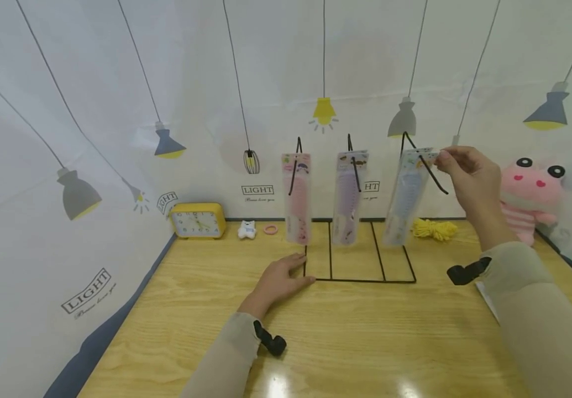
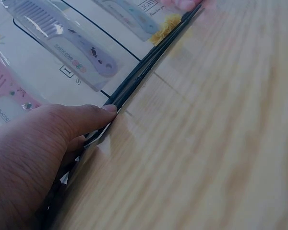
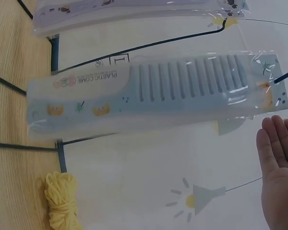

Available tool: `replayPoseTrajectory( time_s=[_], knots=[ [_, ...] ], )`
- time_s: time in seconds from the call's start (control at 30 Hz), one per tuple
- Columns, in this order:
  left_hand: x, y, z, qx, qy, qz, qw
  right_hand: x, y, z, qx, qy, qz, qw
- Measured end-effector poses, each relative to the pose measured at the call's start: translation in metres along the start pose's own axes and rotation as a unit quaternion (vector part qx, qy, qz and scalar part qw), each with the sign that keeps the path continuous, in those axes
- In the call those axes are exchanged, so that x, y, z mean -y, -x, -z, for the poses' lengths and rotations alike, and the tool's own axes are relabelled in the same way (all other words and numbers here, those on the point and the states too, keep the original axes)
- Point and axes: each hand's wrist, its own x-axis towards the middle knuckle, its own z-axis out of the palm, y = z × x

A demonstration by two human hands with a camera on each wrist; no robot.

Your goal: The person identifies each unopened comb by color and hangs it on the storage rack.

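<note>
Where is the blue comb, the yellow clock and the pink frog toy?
blue comb (image 3: 182, 88), right wrist view, on its teeth.
yellow clock (image 1: 197, 220), head view, on its face.
pink frog toy (image 1: 529, 190), head view, on its head.

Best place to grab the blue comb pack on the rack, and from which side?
Pinch the blue comb pack at its top header card, coming from the right, where the right hand already is. The pack hangs tilted from its hook, so the long, slippery lower sleeve would likely swing.
</note>
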Motion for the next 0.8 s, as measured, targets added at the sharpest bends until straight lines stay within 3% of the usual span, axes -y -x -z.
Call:
replayPoseTrajectory(
  time_s=[0.17, 0.33, 0.57, 0.8],
  knots=[
    [-0.003, 0.0, 0.002, 0.002, 0.004, 0.006, 1.0, 0.002, 0.008, 0.014, -0.014, -0.002, -0.005, 1.0],
    [-0.003, 0.001, 0.002, 0.002, 0.002, 0.012, 0.9999, 0.004, 0.021, 0.03, -0.002, -0.055, -0.038, 0.998],
    [-0.003, 0.001, 0.002, -0.003, 0.003, 0.003, 1.0, -0.001, 0.041, 0.053, 0.035, -0.003, -0.053, 0.998],
    [-0.003, 0.0, 0.001, -0.001, -0.001, 0.0, 1.0, -0.016, 0.058, 0.076, 0.039, -0.016, -0.043, 0.998]
  ],
)
